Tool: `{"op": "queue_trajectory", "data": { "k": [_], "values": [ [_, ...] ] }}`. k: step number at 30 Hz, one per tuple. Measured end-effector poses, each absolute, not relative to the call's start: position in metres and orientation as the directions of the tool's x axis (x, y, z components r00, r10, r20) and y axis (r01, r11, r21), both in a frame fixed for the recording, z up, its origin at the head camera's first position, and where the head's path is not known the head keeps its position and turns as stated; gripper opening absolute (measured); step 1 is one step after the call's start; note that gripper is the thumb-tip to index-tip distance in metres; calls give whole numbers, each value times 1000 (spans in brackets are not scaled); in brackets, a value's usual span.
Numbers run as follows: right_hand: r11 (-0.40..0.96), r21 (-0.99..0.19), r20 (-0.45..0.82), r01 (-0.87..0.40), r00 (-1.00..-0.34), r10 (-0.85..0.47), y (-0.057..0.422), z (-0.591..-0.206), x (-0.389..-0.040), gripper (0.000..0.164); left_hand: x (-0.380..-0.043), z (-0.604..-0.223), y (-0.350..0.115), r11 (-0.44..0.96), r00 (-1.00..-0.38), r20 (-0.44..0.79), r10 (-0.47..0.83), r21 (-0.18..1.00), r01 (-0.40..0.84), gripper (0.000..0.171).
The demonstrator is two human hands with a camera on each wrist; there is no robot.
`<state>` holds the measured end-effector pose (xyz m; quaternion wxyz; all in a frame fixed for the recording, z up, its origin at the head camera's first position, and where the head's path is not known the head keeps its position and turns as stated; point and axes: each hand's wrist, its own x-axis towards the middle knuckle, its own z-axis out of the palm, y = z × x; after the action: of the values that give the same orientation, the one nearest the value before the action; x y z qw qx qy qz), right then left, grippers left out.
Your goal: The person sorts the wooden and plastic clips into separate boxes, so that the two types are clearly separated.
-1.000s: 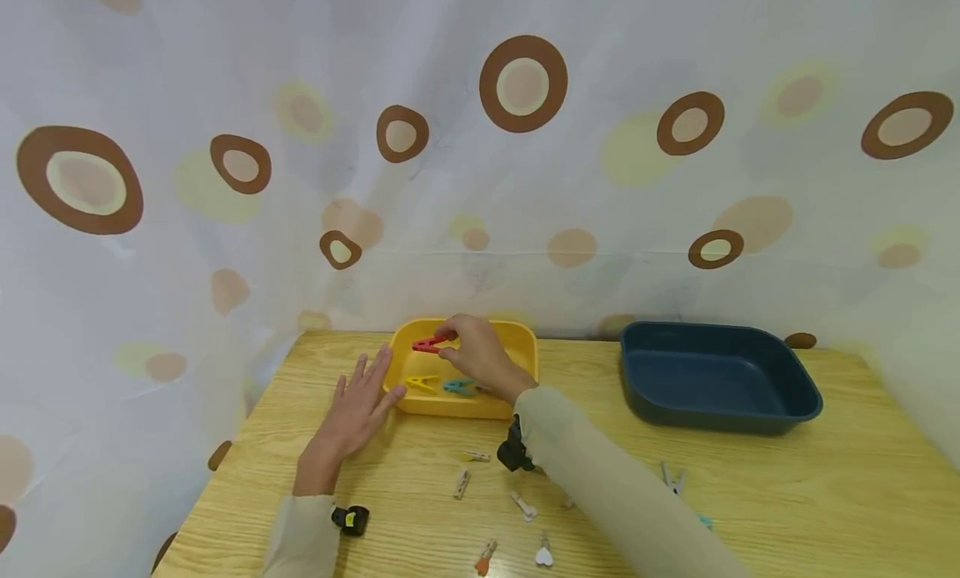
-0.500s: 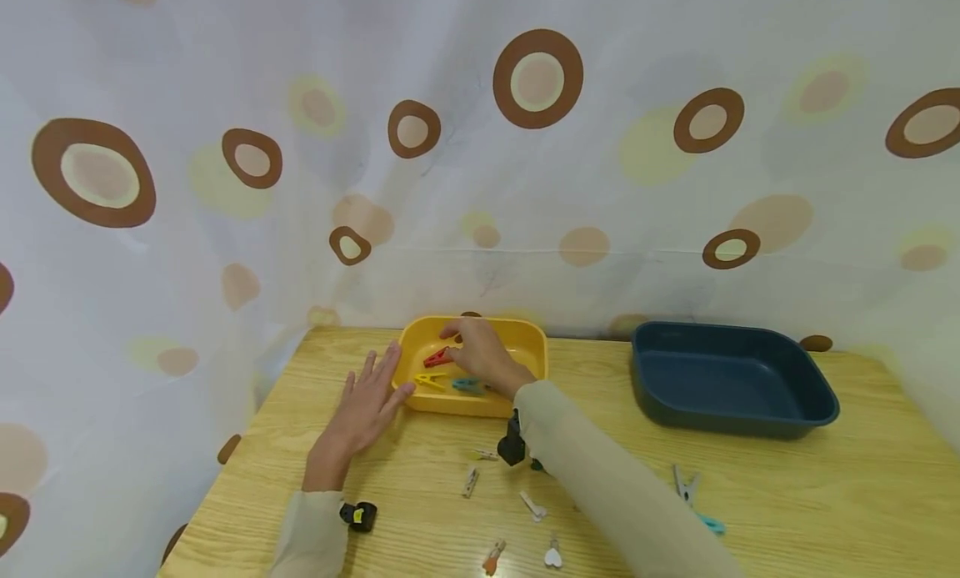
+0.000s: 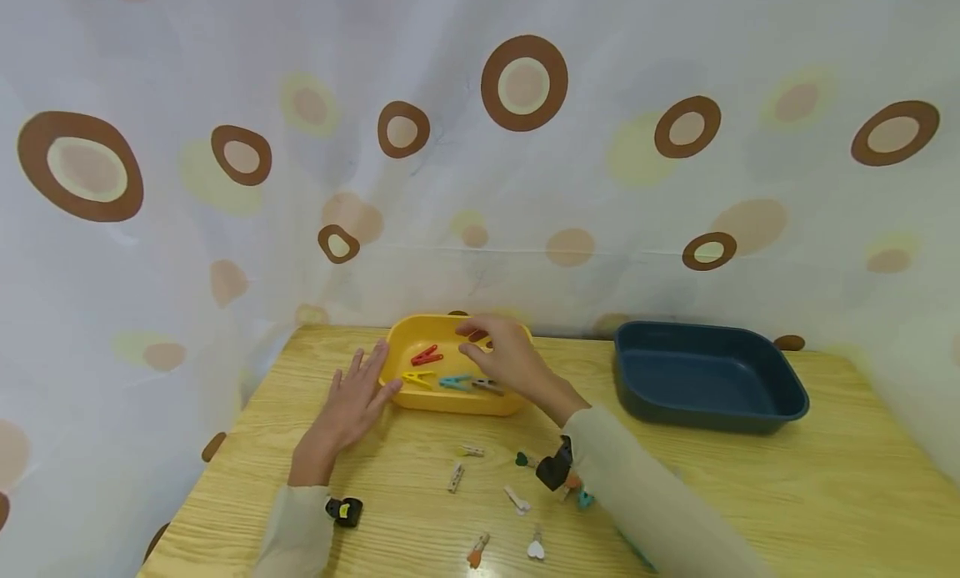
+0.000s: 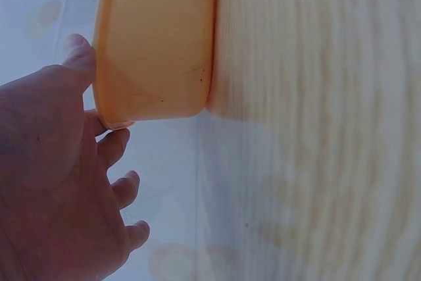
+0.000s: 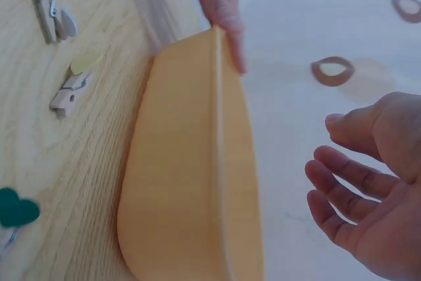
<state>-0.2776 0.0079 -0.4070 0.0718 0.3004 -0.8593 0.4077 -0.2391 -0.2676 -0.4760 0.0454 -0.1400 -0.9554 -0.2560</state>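
Note:
A red clothespin (image 3: 426, 356) lies in the yellow tray (image 3: 457, 403), with a yellow clothespin (image 3: 417, 380), a light-blue clothespin (image 3: 454, 383) and a grey clothespin (image 3: 487, 385) along the tray's near side. My left hand (image 3: 348, 407) rests against the tray's left rim, fingers spread; the left wrist view shows its thumb and a finger touching the rim at the corner. Above the tray's right part hovers my right hand (image 3: 510, 357), its fingers loosely bent and holding nothing, as the right wrist view also shows.
Several small wooden clothespins lie in front of the tray, among them one with an orange end (image 3: 477, 551) and one with a white heart (image 3: 536, 548). A dark-blue tray (image 3: 708, 413) stands at the right. Patterned cloth (image 3: 570, 178) hangs behind the table.
My right hand has let go of the red clothespin, which now lies in the yellow tray. That hand has then drawn back to the right, while the left stays at the rim.

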Motion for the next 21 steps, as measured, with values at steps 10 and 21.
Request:
{"op": "queue_trajectory", "data": {
  "k": [10, 21],
  "values": [
    [491, -613, 474, -618, -786, -398, 71, -405, -222, 25, -239, -478, -269, 824, -953, 168, 253, 478, 303, 72],
    [525, -601, 506, -603, -795, -334, 131, -423, -180, 33, -238, -479, -268, 827, -954, 164, 251, 476, 300, 72]
  ]
}}
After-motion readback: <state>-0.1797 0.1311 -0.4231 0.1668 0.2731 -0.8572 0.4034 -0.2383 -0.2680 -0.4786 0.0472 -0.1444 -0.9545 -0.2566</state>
